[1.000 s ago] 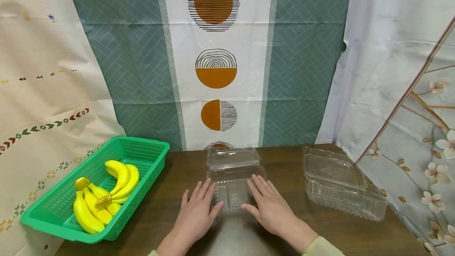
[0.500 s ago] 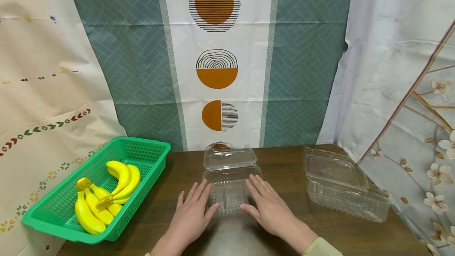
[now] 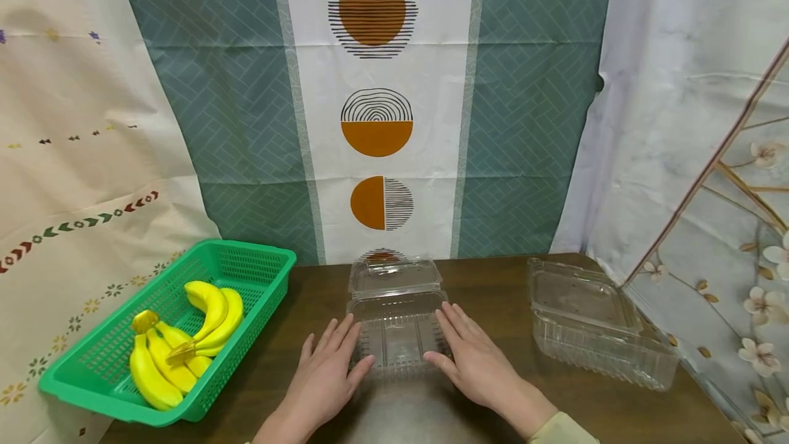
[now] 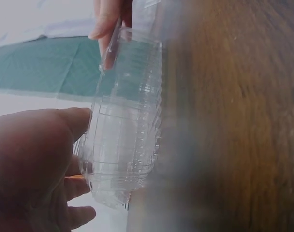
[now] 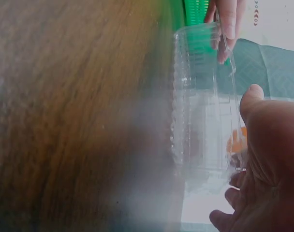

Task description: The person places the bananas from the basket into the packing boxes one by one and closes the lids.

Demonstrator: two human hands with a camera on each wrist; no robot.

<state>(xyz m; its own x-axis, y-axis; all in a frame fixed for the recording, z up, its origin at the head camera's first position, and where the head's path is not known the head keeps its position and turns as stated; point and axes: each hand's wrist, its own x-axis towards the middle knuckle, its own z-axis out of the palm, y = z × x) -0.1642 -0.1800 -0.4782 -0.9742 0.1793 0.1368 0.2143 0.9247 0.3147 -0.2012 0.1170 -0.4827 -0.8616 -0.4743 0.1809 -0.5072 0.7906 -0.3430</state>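
A clear plastic clamshell container [image 3: 403, 341] sits on the table with its lid [image 3: 394, 276] folded back away from me. My left hand [image 3: 327, 375] lies along its left side, fingers straight and thumb spread. In the left wrist view the thumb [image 4: 79, 118] meets the container's rim. On the opposite side is my right hand [image 3: 477, 358], its fingers stretched forward by the right rim. The right wrist view has the right thumb [image 5: 253, 96] just beside the rim; whether it touches, I cannot tell. Neither hand grips anything.
To the left, a green plastic basket [image 3: 246, 249] holds bunches of yellow bananas [image 3: 212, 317]. More clear clamshell packaging [image 3: 600, 341] with its lid raised stands at the right. Patterned curtains [image 3: 530, 122] hang behind the brown table [image 3: 493, 286] and along both sides.
The container has slid slightly to the left, and my left hand has shifted left with it. My right hand has moved a little to the right in the last half second.
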